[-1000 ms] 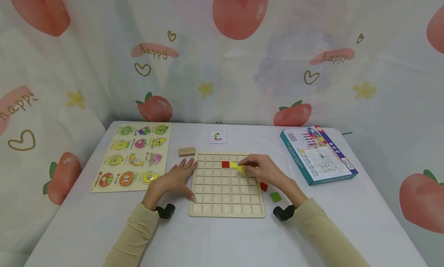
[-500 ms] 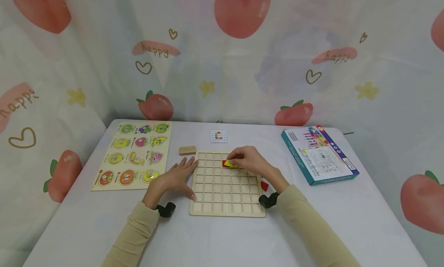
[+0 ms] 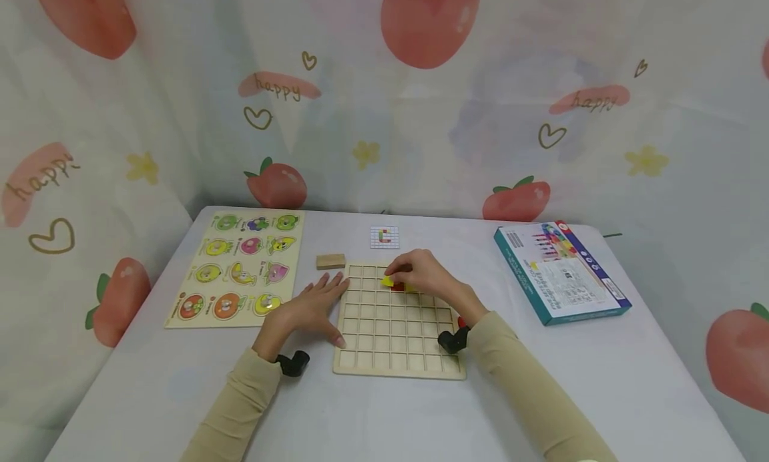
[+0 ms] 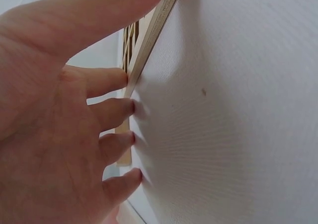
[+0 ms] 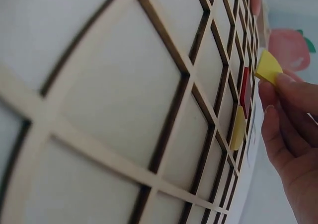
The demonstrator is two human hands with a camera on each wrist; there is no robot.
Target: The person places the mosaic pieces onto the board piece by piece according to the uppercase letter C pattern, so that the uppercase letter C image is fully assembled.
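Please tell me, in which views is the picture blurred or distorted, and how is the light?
Head view: even soft light, sharp, slight wide-angle bend; right hand over the grid board. Left wrist view: left hand very close and soft. Right wrist view: board cells stretched, near ones blurred; yellow piece clear.

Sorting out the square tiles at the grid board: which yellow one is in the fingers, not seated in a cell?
The yellow tile pinched in the right hand, lifted off the grid board. The other yellow tile sits in a cell beside the red tile.
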